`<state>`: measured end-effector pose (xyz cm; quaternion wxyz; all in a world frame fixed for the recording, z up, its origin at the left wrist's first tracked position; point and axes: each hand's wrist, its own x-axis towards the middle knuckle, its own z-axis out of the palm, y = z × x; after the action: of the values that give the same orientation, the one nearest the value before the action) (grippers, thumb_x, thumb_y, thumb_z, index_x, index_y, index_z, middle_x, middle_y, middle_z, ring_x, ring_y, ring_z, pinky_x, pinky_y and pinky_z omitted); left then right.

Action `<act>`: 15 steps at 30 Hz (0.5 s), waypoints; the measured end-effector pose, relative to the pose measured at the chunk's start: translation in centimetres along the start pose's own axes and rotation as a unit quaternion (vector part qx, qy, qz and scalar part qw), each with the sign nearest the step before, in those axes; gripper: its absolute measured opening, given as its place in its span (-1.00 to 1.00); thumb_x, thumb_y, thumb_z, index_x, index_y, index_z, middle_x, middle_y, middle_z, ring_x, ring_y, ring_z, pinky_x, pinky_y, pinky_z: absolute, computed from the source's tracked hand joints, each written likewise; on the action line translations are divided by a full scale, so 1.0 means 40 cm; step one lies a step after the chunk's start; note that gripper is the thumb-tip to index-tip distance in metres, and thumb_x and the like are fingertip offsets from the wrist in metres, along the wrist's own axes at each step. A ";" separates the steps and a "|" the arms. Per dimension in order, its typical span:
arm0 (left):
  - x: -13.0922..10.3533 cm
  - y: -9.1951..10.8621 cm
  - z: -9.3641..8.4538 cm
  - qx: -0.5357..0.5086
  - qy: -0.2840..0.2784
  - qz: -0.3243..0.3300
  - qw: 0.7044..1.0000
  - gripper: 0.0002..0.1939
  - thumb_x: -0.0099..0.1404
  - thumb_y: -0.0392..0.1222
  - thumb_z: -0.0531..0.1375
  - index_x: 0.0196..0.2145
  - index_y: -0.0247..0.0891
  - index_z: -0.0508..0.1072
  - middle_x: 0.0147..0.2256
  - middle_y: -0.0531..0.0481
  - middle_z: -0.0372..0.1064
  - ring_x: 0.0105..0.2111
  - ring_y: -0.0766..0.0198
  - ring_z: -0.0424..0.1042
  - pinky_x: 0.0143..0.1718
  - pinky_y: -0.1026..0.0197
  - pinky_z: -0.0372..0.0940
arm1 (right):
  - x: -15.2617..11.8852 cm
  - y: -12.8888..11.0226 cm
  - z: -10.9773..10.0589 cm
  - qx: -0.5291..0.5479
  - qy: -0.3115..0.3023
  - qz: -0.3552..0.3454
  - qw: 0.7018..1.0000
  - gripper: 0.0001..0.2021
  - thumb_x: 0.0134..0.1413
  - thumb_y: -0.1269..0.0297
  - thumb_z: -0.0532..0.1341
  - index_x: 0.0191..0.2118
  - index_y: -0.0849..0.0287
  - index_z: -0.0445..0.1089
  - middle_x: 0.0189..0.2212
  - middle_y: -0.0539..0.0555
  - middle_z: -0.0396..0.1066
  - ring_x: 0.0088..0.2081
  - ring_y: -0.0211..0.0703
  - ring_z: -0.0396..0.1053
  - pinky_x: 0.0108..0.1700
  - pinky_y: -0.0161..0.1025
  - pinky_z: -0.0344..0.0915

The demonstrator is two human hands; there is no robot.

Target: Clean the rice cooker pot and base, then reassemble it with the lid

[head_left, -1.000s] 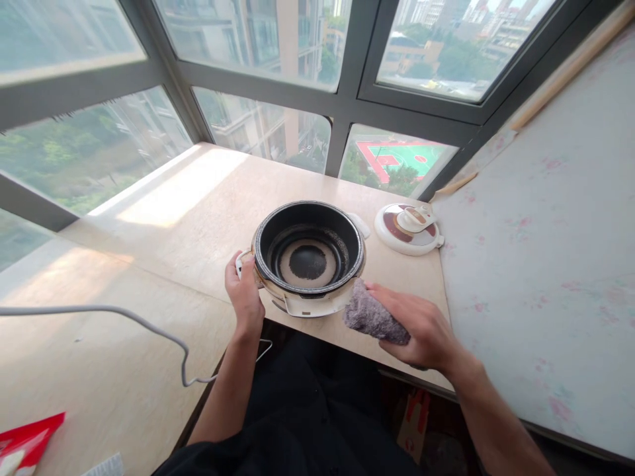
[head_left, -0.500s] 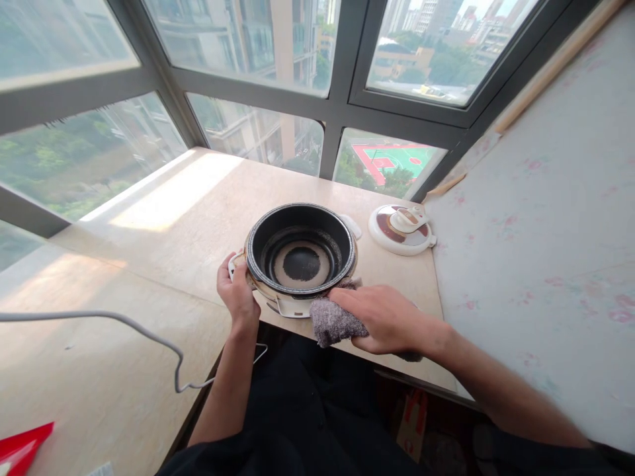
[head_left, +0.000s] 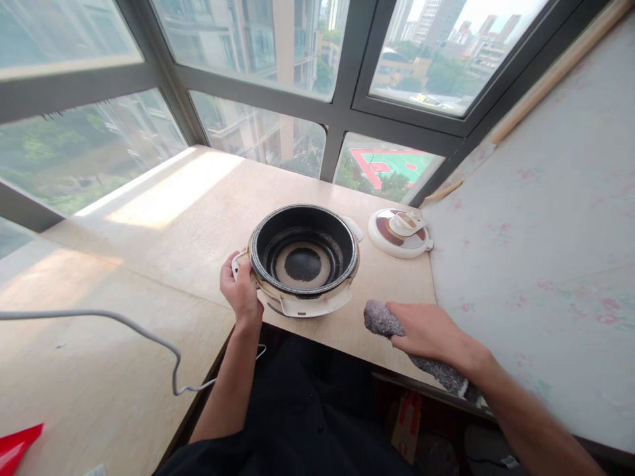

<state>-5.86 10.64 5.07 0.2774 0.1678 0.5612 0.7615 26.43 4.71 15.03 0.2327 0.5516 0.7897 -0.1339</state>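
Counter (head_left: 114,390) stretches wide on my left, with a red thing (head_left: 20,448) cut off by the view's edge. My right grip (head_left: 429,334) is closed round a grey cloth (head_left: 381,318), its middle hidden within, apart from the pot (head_left: 303,264). My left grip (head_left: 241,292) clasps the white handle (head_left: 235,266) of that black-lined pot, which stands, underside unseen, near the counter's front edge. Past it, the lid (head_left: 397,246) lies beside the wall (head_left: 526,277).

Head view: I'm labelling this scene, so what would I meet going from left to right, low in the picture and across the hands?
Red item → left grip → black-lined pot → right grip, holding a greyish cloth → flowered wall.
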 end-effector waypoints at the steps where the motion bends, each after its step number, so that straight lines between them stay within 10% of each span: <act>1: 0.000 0.000 0.003 -0.007 0.005 -0.001 1.000 -0.59 0.10 -0.20 0.29 -0.06 -0.32 0.49 -0.11 -0.12 0.49 -0.10 0.18 0.50 0.05 0.12 0.35 | 0.001 0.016 0.007 0.023 0.009 0.006 1.000 -0.73 0.05 0.26 0.14 -0.11 0.16 0.41 -0.18 0.19 0.57 -0.18 0.13 0.53 -0.32 -0.20 0.18; 15: 0.040 0.018 0.030 -0.071 0.019 -0.031 0.997 -0.53 -0.04 -0.27 0.32 -0.10 -0.37 0.50 -0.24 -0.10 0.53 -0.25 0.23 0.51 -0.10 0.17 0.40 | 0.058 0.004 0.029 0.238 0.380 -0.056 0.892 -0.34 -0.01 0.22 0.23 0.28 0.14 0.29 0.14 0.20 0.46 0.06 0.19 0.47 0.04 0.01 0.43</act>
<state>-6.60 12.36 6.03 0.3011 0.1158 0.5161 0.7935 26.19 6.08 12.85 -0.2310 0.5542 0.7919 -0.1111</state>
